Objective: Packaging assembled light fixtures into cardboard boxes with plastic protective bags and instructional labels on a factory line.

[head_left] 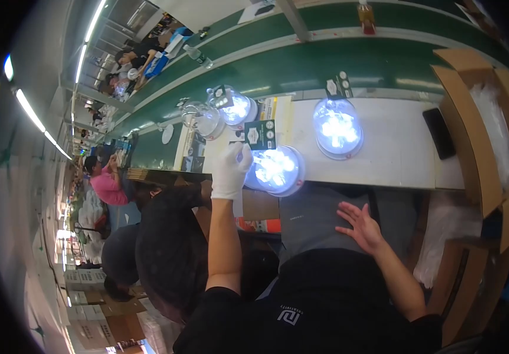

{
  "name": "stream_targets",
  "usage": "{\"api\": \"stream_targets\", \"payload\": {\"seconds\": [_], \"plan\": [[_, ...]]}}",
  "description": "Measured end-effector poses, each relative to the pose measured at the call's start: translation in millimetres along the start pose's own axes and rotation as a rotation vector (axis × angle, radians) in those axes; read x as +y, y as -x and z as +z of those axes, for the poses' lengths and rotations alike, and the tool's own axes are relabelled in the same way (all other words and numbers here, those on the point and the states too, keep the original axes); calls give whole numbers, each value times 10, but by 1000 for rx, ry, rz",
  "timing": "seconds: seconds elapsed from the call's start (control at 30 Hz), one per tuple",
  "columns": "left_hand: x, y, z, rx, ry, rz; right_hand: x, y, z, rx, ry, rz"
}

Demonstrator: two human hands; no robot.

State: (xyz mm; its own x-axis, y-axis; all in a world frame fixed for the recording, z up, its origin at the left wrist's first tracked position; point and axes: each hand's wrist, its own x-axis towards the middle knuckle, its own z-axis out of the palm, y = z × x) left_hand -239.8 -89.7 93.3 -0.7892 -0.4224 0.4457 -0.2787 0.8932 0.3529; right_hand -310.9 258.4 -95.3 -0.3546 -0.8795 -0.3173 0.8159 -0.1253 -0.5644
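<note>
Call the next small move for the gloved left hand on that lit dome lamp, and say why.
Probably slide the lit dome lamp further onto the white table. The gloved left hand grips its left side, and the lamp sits at the near edge, seemingly overhanging it a little. The bare right hand rests flat on the lap, giving no support. A second lit lamp sits well inboard.

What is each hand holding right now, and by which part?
The gloved left hand grips the lit round lamp by its left rim. The bare right hand holds nothing, resting flat on the lap.
</note>
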Motion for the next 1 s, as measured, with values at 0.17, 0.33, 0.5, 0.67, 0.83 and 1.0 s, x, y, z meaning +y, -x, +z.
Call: {"api": "stream_targets", "payload": {"seconds": [0.17, 0.33, 0.5, 0.67, 0.83, 1.0], "plan": [[-457, -412, 71, -2, -241, -13, -33, -17, 39, -15, -5, 13], [-483, -487, 331, -79, -252, -11, -43, -46, 87, 29, 16, 35], [-524, -646, 711, -45, -303, -19, -55, -118, 63, 59, 30, 59], [-701, -371, 1007, 167, 312, -176, -120, -197, 82, 33, 10, 107], [-864, 154, 1200, 347, 501, -150, -154, -234, 106, 30, -7, 135], [-478, 1010, 1342, 89, 108, -367, -136, -221, 52, 71, -71, 132]]}}
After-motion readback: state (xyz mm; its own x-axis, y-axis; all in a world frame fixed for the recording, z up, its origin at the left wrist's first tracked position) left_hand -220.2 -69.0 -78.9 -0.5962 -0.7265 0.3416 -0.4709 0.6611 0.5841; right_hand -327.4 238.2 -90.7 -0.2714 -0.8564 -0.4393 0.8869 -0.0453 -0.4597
